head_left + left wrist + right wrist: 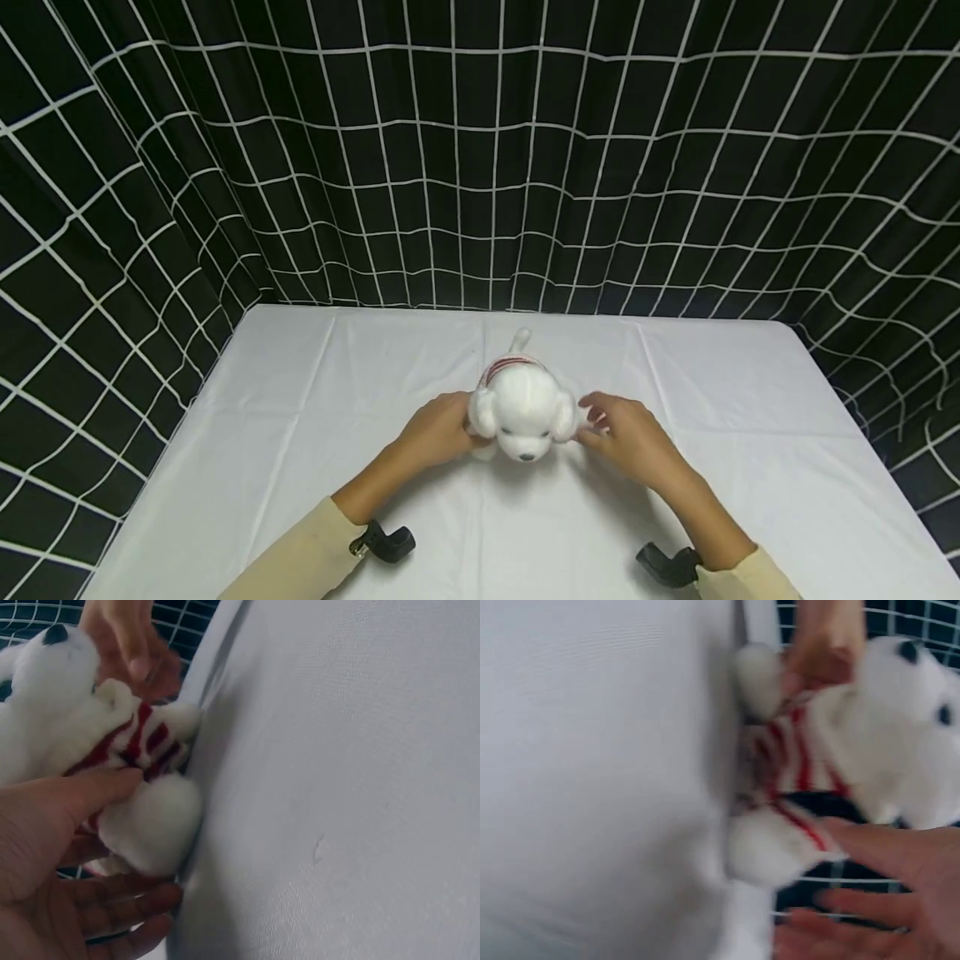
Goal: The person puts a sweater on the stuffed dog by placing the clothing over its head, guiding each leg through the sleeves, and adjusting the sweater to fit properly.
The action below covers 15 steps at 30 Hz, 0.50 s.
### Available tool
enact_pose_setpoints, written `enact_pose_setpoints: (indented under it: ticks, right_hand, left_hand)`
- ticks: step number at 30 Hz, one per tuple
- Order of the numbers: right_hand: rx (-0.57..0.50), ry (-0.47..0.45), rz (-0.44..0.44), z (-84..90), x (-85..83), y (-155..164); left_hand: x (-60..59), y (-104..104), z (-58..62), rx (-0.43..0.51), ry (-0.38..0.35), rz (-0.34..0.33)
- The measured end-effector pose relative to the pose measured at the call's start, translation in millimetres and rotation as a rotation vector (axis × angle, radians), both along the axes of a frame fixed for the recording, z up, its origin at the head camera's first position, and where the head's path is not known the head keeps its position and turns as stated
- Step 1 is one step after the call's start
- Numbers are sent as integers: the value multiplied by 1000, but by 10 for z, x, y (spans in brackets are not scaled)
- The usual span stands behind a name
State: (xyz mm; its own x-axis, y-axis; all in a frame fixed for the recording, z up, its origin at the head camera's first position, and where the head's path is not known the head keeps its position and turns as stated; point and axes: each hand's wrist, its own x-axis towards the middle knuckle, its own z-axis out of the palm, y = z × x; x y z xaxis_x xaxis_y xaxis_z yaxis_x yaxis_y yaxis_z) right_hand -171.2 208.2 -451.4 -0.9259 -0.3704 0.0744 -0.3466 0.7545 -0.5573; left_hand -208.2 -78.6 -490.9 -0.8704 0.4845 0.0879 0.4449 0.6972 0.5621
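Two cream sleeves (300,554) are coming in from six o'clock, each wearing a black wrist mount (386,542). Ahead of them, the left hand (435,432) is pressing against the nine o'clock flank of a white plush dog (522,404), thumb lying on its red-striped shirt (142,746) and fingers cupping a paw. At three o'clock, the right hand (630,437) is touching the dog's other flank with straight, spread fingers. This dog is sitting near the centre of the white tablecloth (750,433), facing six o'clock, tail pointing to twelve. Bare cloth is lying all around it, widest toward three and nine o'clock. Black grid-patterned curtains (480,167) are hanging just behind the table's edges at nine, twelve and three o'clock.
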Motion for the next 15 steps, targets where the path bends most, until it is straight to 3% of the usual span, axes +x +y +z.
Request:
enact_pose_setpoints:
  ticks: [2,6,10,15]
  right_hand:
    - [-79,34,-26,-93,-67,-32]
    - [-184,62,24,-268,-154,-136]
    - [-154,105,12,-340,-169,-198]
    - [-100,87,15,-343,-152,-238]
  left_hand:
    - [-1,-2,-11,6,9,11]
    - [-5,-3,-55,32,35,5]
    - [-4,7,-74,70,68,-4]
    - [9,12,-28,85,76,-5]
